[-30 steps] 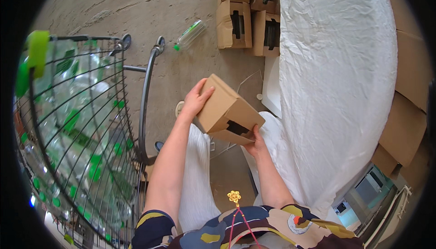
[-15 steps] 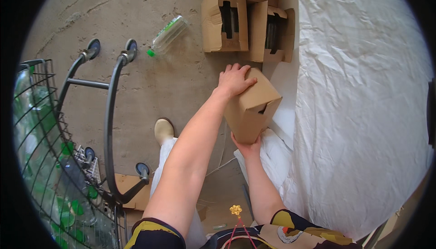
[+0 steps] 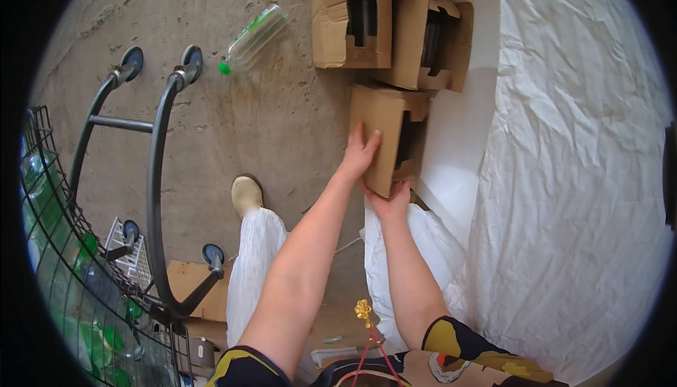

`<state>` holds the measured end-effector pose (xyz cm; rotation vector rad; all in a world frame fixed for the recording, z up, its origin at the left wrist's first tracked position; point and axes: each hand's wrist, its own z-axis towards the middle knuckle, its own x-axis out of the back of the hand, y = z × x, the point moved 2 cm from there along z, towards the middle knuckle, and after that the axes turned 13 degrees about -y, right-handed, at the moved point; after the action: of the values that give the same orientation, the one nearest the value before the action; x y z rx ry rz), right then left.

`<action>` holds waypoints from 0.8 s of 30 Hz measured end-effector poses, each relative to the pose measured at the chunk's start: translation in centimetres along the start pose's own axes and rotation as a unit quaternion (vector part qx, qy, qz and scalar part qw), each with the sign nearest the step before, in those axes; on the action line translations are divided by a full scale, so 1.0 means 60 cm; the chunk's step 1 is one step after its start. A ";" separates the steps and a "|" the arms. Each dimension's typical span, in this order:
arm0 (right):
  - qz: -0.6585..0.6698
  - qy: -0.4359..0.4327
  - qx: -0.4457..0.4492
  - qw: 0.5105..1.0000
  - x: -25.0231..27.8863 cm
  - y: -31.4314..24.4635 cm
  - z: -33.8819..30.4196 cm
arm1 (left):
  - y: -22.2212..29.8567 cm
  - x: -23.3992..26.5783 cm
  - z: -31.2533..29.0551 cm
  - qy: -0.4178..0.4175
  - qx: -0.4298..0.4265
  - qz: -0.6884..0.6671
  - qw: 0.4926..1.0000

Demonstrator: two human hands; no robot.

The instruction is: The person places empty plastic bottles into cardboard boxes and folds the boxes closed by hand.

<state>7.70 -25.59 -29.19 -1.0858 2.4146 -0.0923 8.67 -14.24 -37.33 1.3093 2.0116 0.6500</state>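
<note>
A brown cardboard box (image 3: 377, 108) is between my hands, its dark cut-out opening turned up and to the right. My left hand (image 3: 362, 153) presses against its left side, thumb and fingers on the card. Under the near end, my right hand (image 3: 389, 201) cups the bottom edge, its fingers partly hidden by the box. Just beyond it are more open-fronted boxes, a creased one (image 3: 338, 27) on the left and another (image 3: 409, 41) on the right, both with dark contents I cannot make out.
A clear plastic bottle (image 3: 257, 36) with a green cap lies on the concrete floor. To the left, a wheeled metal frame (image 3: 156, 168) stands by a wire basket (image 3: 53, 246) full of bottles. White sheeting (image 3: 564, 175) covers the right side. My shoe (image 3: 247, 195) is below.
The box has moved away from me to the boxes beyond and turned, so its opening now shows. My left hand has slid from its top to its left side.
</note>
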 end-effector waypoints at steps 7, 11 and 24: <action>-0.074 0.021 -0.033 0.997 0.017 -0.074 0.027 | 0.019 -0.002 0.017 -0.004 -0.007 0.049 0.999; -0.093 0.101 -0.056 0.989 0.028 -0.041 -0.019 | 0.079 0.174 0.004 0.204 -0.082 0.262 0.940; -0.233 -0.014 -0.136 0.963 0.072 -0.039 -0.023 | 0.206 0.498 0.079 0.250 0.103 0.539 0.798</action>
<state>6.21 -30.47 -29.12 -1.7529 2.1420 0.1014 10.80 18.36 -39.18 2.6613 1.5269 1.4186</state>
